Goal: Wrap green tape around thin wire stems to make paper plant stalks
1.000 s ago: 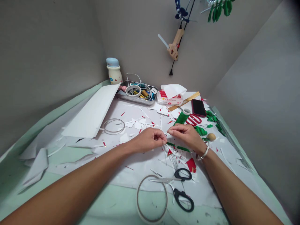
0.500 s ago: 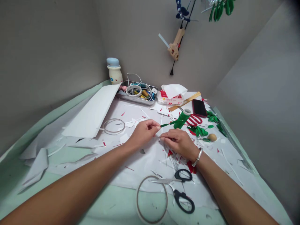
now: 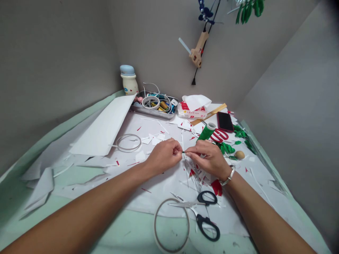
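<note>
My left hand (image 3: pixel 167 156) is closed in a pinch above the white paper, just left of the middle. Facing it, my right hand (image 3: pixel 208 158), with a silver bangle at the wrist, also pinches with thumb and forefinger. Between the fingertips a short bit of a narrow green piece (image 3: pixel 183 152) shows; the fingers hide the rest. Behind my right hand a green thread spool (image 3: pixel 206 131) leans at a slant. Several shiny green leaves (image 3: pixel 226 148) lie right of the spool, near a small tan ball (image 3: pixel 239 155).
Black-handled scissors (image 3: pixel 205 215) lie open in front, across a tape roll (image 3: pixel 156 225). Thin wires and paper scraps are strewn under my hands. Further back are red-handled scissors (image 3: pixel 219 135), a phone (image 3: pixel 225 121), a tissue pack (image 3: pixel 192 111) and a metal tray (image 3: pixel 156 113) of spools.
My right hand has risen slightly and now pinches at the green piece beside my left fingertips. My left hand has come down a little, and the green stretch towards the spool no longer shows.
</note>
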### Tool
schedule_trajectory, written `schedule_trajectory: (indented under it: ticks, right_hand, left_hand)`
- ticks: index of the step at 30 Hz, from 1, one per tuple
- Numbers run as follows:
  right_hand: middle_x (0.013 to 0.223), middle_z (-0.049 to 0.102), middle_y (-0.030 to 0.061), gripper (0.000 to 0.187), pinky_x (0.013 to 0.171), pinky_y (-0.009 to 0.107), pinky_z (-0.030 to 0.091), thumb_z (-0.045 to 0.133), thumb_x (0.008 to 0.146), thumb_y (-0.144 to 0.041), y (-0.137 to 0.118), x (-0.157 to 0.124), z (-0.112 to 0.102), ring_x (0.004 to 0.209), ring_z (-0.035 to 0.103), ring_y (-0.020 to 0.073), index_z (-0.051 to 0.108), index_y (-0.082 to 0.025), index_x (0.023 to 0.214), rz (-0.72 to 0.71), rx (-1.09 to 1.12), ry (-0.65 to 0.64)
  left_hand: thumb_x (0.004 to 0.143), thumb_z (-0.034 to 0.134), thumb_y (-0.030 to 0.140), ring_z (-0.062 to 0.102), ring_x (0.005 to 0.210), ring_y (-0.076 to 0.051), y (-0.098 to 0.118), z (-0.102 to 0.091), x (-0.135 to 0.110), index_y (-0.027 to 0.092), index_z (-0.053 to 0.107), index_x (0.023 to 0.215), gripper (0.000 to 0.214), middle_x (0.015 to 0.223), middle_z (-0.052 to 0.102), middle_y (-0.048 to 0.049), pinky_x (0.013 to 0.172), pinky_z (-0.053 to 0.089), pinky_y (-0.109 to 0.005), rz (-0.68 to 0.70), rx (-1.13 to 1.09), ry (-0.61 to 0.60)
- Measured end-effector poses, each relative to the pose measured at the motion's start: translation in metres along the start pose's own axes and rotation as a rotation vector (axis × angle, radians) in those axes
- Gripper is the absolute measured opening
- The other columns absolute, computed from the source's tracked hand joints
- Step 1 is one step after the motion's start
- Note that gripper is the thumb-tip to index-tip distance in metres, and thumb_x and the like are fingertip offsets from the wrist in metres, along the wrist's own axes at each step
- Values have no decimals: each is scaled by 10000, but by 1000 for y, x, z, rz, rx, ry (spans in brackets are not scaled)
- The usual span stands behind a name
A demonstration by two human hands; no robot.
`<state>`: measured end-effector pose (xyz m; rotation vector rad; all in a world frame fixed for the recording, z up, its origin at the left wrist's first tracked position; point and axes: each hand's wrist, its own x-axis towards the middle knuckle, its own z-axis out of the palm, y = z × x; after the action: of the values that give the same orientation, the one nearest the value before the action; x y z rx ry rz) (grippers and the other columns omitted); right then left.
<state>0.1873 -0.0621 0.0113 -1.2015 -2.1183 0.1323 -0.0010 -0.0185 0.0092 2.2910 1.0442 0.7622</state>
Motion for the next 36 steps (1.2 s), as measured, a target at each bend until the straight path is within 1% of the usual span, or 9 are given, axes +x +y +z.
schedule_trajectory:
  ticks: [3,7,11,16,19,22,26,31,36]
  right_hand:
    - [610,560,2,188,601,267,385,582,860,-316,1,1,-5,605,504,130,735,-210,835,119,148,5]
    - [713,640,16,197,628,259,428,604,832,-345,6,3,-9,661,554,133,727,-194,799,283,344,-33]
    - [783,682,21,228,662,266,444,624,802,-390,12,4,-7,714,581,148,721,-183,795,427,468,-67]
    - [715,668,6,241,602,248,423,630,788,-397,16,4,-1,652,559,133,721,-175,787,515,568,-209]
    - [750,686,10,235,610,249,435,619,799,-393,15,2,1,676,574,142,728,-185,809,481,545,-215]
    - [779,702,14,218,614,252,444,599,823,-360,9,-1,6,684,590,149,734,-192,860,416,449,-194]
    - [797,696,14,172,662,245,433,568,858,-256,0,-3,12,702,591,131,730,-206,889,185,267,-181]
    - [652,614,4,159,662,272,373,568,865,-244,-7,-5,12,642,529,129,718,-220,913,-42,-64,-121]
    - [678,626,13,154,645,277,355,571,868,-253,-4,-4,7,647,526,130,717,-216,901,-77,-114,-40]
  left_hand:
    - [717,512,148,525,656,-119,2,-1,-1,168,644,732,135,710,605,-5,617,390,-222,67,-111,-113]
    - [696,530,152,526,640,-102,2,-2,0,156,664,766,152,728,627,0,599,390,-207,5,-325,-240]
    - [717,566,218,513,624,-94,0,-4,2,149,668,763,132,693,615,8,590,390,-204,-80,-518,-266]
    - [730,612,295,476,564,-82,0,-5,3,146,665,782,167,631,561,22,542,366,-205,-168,-676,-291]
    - [737,628,302,479,560,-77,0,-7,4,143,651,777,166,612,552,27,546,365,-200,-179,-745,-267]
    - [742,633,311,477,545,-75,-1,-8,5,142,640,783,174,601,554,31,532,353,-197,-205,-762,-180]
    - [741,629,305,493,560,-82,-5,-5,8,141,633,793,172,639,575,25,544,378,-202,-227,-704,-40]
    - [761,574,279,540,630,-117,-9,-3,8,151,650,781,150,735,640,-11,598,416,-232,-223,-384,87]
    - [740,534,198,558,685,-133,-9,-2,6,163,645,725,117,764,636,-19,640,426,-241,-137,-89,160]
